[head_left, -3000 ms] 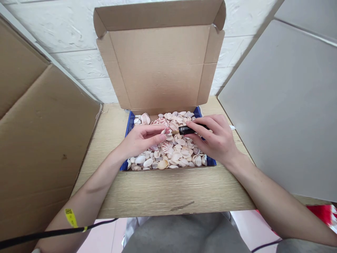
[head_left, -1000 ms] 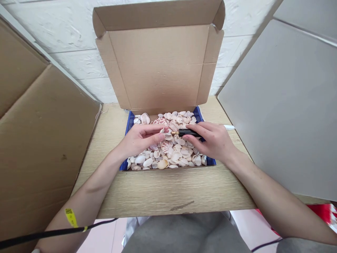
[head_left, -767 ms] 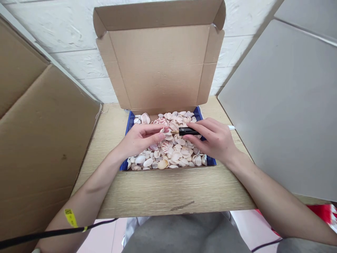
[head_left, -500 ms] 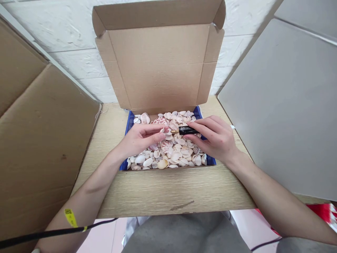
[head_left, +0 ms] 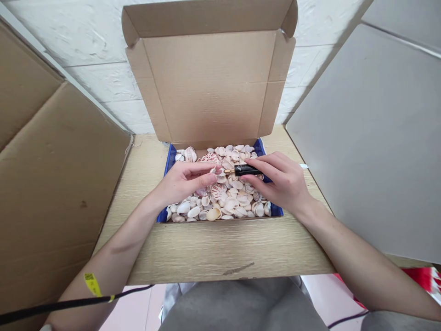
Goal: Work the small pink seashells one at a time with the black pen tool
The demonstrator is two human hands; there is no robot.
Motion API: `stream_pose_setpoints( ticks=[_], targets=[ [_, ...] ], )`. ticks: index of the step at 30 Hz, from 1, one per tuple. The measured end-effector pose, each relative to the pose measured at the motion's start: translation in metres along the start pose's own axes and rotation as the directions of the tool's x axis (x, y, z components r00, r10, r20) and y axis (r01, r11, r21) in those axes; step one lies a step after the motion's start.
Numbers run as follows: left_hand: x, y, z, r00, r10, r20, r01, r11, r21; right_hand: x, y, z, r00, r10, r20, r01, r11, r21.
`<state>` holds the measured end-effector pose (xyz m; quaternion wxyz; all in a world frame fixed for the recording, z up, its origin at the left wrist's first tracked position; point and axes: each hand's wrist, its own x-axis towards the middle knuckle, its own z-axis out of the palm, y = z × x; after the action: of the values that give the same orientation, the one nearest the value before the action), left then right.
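Over a blue-sided cardboard box [head_left: 166, 171] full of seashells [head_left: 231, 202], my two hands meet. Between thumb and fingers, my left hand [head_left: 188, 179] pinches a small pale shell [head_left: 214, 170]. My right hand [head_left: 280, 177] grips a black mini drill [head_left: 246, 170] from the right, its body lying roughly level. A brass-coloured chuck [head_left: 228, 171] points left at the shell. Whether the thin bit touches the shell I cannot tell. Just below the fingers lies a red-streaked scallop shell [head_left: 218, 191] among the white ones.
The box's lid [head_left: 210, 87] stands raised at the back, against a white brick wall [head_left: 93, 41]. Cardboard [head_left: 62, 174] rises on the left, a grey panel [head_left: 372, 138] on the right. A black cable [head_left: 62, 305] with a yellow tag crosses my left forearm. The wooden tabletop [head_left: 220, 248] ends near my body.
Both hands keep nearly the same pose, with the shell and drill still held together. The whole view has shifted very slightly.
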<state>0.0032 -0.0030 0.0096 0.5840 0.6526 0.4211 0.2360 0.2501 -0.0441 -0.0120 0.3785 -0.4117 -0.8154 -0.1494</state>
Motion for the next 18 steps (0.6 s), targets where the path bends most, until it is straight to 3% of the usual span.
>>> stream_pose_setpoints(
  ticks=[9, 18],
  targets=[
    [-0.0005, -0.0019, 0.0000, 1.000, -0.004, -0.017, 0.004, 0.999, -0.039, -0.0047, 0.0016, 0.0036, 0.992, 0.037, 0.123, -0.040, 0.999, 0.020],
    [0.0007, -0.0044, 0.0000, 1.000, 0.024, -0.011, -0.024, 1.000, 0.006, -0.0037, -0.0006, 0.0042, 0.986, 0.025, 0.162, -0.043, 0.993, 0.106]
  ],
)
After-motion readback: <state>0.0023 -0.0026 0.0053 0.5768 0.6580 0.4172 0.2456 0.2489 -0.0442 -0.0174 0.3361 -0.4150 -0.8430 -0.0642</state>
